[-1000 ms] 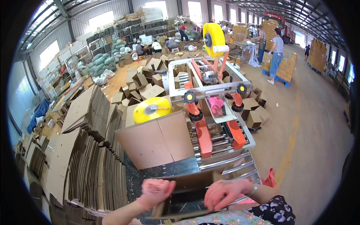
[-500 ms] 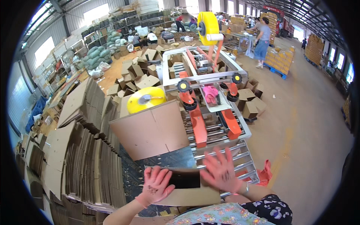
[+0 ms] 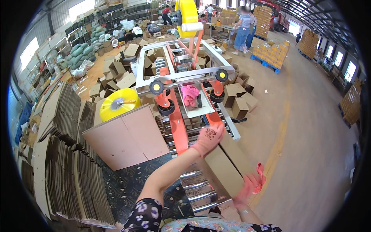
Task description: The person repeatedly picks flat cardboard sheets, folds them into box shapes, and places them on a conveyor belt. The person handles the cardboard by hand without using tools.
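Note:
A folded-up cardboard box (image 3: pixel 226 164) lies at a slant on the metal rollers (image 3: pixel 199 189) in front of the taping machine, its closed flaps meeting in a dark seam on top. My left hand (image 3: pixel 210 140), in a pink glove, reaches across to the box's far end; its fingers are together and bent over the edge there. At the near right side of the box is my right hand (image 3: pixel 245 191), also gloved in pink. It touches the box, but motion blurs its fingers.
Orange guide rails (image 3: pixel 178 129) and black wheels of the taping machine (image 3: pixel 185 83) stand just ahead. Left are a brown carton (image 3: pixel 125 135), a yellow tape roll (image 3: pixel 119 103) and stacks of flat cardboard (image 3: pixel 69 174). A red cloth (image 3: pixel 260 178) hangs at the right.
The box has moved from the dark tabletop to the rollers and turned lengthwise, its opening now covered by flaps. My left hand has crossed forward and right; my right hand has drawn back nearer me.

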The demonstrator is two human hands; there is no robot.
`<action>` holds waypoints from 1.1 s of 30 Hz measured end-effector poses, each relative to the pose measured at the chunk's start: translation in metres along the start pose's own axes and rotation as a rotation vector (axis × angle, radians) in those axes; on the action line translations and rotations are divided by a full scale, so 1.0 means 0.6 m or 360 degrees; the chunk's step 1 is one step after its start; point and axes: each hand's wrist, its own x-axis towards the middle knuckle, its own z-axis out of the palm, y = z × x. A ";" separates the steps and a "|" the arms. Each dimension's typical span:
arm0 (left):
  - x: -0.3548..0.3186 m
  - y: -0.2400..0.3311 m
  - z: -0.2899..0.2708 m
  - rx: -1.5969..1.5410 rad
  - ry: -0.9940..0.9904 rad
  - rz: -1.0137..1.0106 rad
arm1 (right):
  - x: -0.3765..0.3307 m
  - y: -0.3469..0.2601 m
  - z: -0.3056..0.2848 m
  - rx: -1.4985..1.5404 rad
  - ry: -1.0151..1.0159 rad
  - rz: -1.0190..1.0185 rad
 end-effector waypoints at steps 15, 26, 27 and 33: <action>-0.362 -0.298 -0.095 0.0435 0.0767 -0.0618 | 0.288 -0.423 0.532 0.0182 -0.0343 -0.1137; -0.528 -0.355 -0.359 0.0990 0.0555 -0.0664 | 0.154 -0.419 0.393 0.1008 -0.0694 -0.1535; -0.533 -0.358 -0.376 0.0726 0.0484 -0.1001 | 0.153 -0.408 0.344 0.1069 -0.0925 -0.1535; -0.568 -0.207 -0.320 0.0804 0.0346 -0.1203 | 0.168 -0.280 0.048 0.1622 -0.1712 -0.1465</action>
